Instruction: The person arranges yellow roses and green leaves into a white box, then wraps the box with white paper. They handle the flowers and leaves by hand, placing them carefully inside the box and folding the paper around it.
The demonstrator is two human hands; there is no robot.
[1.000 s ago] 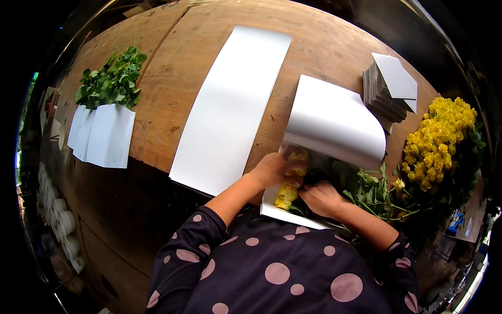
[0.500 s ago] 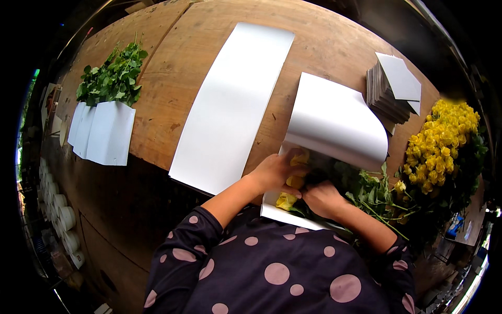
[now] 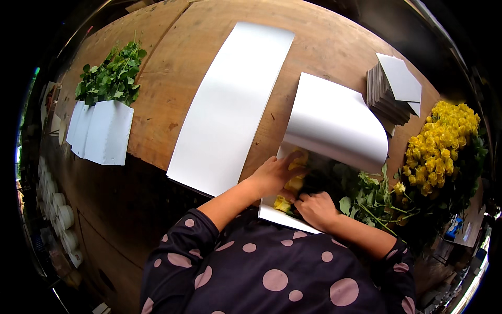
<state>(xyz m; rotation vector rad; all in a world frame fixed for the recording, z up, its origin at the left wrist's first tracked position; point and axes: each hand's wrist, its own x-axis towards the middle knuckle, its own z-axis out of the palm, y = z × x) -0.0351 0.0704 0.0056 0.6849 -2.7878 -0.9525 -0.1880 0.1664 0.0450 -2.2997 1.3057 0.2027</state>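
Observation:
Yellow roses (image 3: 282, 204) lie heads-left on a white paper sheet (image 3: 329, 120), whose far part curls up and over toward me. My left hand (image 3: 274, 177) rests on the rose heads with its fingers spread, partly covering the blooms. Just to its right, my right hand (image 3: 318, 210) is closed, fingertips at the neck of the nearest rose; the stem within the fingers is hidden. Green leaves and stems (image 3: 371, 196) run out to the right beneath the curled sheet, some in its shadow.
A long stack of white sheets (image 3: 232, 104) lies on the wooden table (image 3: 167, 78). Wrapped bundles (image 3: 107, 131) with green foliage (image 3: 112, 76) stand at the left. Stacked cardboard pieces (image 3: 395, 86) are at far right, beside a large heap of yellow roses (image 3: 442, 146). White containers (image 3: 65, 217) line the lower left.
My right hand has shifted slightly left and nearer to me, toward the closest bloom. My left hand stays over the rose heads, its fingers a little more spread.

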